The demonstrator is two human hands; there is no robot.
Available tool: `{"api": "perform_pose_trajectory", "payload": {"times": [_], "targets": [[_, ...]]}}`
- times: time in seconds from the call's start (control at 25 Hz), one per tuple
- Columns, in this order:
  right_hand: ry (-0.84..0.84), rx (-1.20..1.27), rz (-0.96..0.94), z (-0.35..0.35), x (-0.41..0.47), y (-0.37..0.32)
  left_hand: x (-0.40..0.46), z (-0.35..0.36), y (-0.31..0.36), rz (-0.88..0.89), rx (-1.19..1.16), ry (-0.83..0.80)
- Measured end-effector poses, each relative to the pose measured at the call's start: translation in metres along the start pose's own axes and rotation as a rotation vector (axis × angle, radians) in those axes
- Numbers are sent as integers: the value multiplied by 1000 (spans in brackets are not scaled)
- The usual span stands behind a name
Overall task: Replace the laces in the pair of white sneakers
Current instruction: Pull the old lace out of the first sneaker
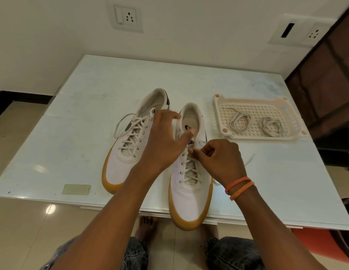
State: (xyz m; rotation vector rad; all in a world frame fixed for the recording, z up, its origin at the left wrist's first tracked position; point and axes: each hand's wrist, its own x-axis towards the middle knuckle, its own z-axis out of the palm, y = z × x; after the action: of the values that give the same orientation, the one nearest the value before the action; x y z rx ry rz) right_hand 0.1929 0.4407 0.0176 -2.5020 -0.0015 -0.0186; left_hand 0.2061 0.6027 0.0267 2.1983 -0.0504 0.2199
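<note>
Right sneaker [190, 191] beside tray [218, 114], our left hand [166, 141] gripping its collar, fingers curled, our right hand [218, 160] pinching its lace [191, 172], hands close together.

No readable text; the right sneaker [191, 184] tongue label is blurred.
</note>
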Motion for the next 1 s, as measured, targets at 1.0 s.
{"api": "perform_pose_trajectory", "payload": {"times": [1.0], "targets": [[84, -21, 67, 12, -2, -2, -5, 10, -6, 230, 571, -63]]}}
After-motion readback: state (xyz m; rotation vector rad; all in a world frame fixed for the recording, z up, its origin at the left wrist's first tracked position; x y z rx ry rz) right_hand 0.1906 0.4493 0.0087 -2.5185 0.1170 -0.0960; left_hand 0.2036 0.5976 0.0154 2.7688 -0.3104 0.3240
